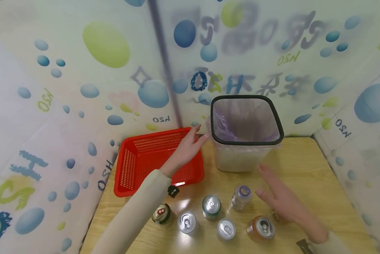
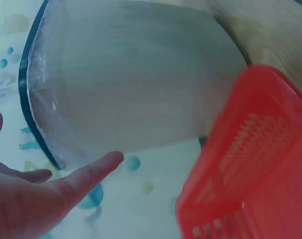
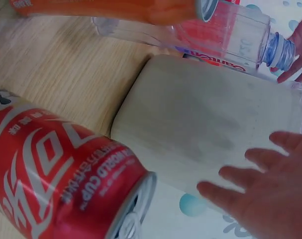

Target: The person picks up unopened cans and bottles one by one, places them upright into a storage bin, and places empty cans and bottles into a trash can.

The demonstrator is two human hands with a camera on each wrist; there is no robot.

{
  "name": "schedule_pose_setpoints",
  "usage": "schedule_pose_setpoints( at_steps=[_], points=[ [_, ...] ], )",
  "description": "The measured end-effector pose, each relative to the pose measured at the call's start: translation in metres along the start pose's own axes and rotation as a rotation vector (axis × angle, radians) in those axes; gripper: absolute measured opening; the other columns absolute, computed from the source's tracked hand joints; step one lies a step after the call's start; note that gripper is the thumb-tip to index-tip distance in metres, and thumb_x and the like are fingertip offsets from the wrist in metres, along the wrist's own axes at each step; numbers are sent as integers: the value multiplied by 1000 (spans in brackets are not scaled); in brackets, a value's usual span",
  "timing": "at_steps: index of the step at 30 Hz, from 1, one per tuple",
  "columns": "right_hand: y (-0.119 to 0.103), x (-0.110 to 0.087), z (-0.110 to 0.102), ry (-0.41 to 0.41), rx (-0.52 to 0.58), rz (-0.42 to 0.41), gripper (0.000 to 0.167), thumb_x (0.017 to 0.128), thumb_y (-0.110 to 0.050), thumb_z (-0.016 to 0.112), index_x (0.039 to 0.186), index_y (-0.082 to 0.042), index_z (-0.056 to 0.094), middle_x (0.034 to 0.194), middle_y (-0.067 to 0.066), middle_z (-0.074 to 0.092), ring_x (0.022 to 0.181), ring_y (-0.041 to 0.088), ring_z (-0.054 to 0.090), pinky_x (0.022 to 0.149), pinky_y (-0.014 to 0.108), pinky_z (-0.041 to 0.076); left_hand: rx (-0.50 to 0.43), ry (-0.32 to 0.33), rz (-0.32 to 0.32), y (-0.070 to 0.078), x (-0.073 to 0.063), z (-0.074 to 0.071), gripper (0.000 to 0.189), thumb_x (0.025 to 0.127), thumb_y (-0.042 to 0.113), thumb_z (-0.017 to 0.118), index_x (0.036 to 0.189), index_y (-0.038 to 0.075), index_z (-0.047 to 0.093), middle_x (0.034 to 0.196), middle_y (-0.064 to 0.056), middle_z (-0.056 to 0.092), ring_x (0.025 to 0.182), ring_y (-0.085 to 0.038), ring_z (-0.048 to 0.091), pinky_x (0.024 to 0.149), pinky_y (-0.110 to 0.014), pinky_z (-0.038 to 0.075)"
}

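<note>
My left hand point(image 1: 188, 148), fingers extended, reaches over the right side of a red plastic basket point(image 1: 148, 162), fingertips near the bin's left side. The white bin point(image 1: 240, 158) has a black rim and a clear liner bag. My right hand point(image 1: 283, 201) hovers in front of the bin, fingers spread and holding nothing. Under it, a red drink can point(image 3: 61, 164) shows large in the right wrist view and is mostly hidden from the head view. An orange can point(image 1: 260, 227) and a clear plastic bottle point(image 1: 240, 198) with a purple-rimmed neck stand to its left.
Two silver-topped cans point(image 1: 187, 222) point(image 1: 226, 229), a green-sided can point(image 1: 211, 206) and a dark green can point(image 1: 161, 213) stand along the front of the wooden table point(image 1: 307, 176). Walls covered in bubble-printed sheeting point(image 1: 190, 53) close off the back and sides.
</note>
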State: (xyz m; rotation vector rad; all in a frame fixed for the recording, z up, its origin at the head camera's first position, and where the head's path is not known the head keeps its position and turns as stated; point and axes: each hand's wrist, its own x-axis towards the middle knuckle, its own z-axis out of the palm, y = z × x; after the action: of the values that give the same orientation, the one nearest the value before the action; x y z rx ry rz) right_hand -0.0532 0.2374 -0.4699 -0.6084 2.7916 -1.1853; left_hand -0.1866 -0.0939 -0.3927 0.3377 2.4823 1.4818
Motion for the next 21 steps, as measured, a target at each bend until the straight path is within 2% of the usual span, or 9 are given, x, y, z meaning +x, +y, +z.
schedule_pose_setpoints(
  at_steps=[4,7,10,15,21],
  points=[
    [-4,3,5,-62,-15,-4,85,98,-35,72,164,-8,26,168,24,21,150,54,21,114,71,26,-194,-50,-108,10,17,6,80,105,52,52,167,16,15,169,-12,27,146,-33,41,107,-55,49],
    [-5,8,10,-88,-69,-15,97,91,-44,78,164,-9,26,167,23,25,149,49,28,113,65,31,-295,-52,-167,15,26,11,83,104,50,53,167,17,11,169,-12,24,147,-34,39,102,-57,52],
    [-5,12,16,-105,-62,-18,106,85,-50,82,164,-8,26,166,23,27,149,48,30,114,64,30,-318,-56,-180,18,32,18,85,104,51,53,167,16,9,169,-14,23,147,-35,39,101,-57,52],
    [-5,17,27,-156,-10,-21,111,82,-51,84,164,-7,24,166,23,28,148,48,32,115,65,30,-338,-69,-170,19,39,28,85,103,52,53,167,15,11,169,-13,25,143,-36,43,100,-57,53],
    [-1,19,38,-191,4,-8,110,82,-44,87,164,-5,24,164,22,32,145,44,39,114,60,35,-427,-80,-171,19,42,34,78,105,46,53,166,17,14,164,-14,34,125,-34,58,95,-53,57]
  ],
)
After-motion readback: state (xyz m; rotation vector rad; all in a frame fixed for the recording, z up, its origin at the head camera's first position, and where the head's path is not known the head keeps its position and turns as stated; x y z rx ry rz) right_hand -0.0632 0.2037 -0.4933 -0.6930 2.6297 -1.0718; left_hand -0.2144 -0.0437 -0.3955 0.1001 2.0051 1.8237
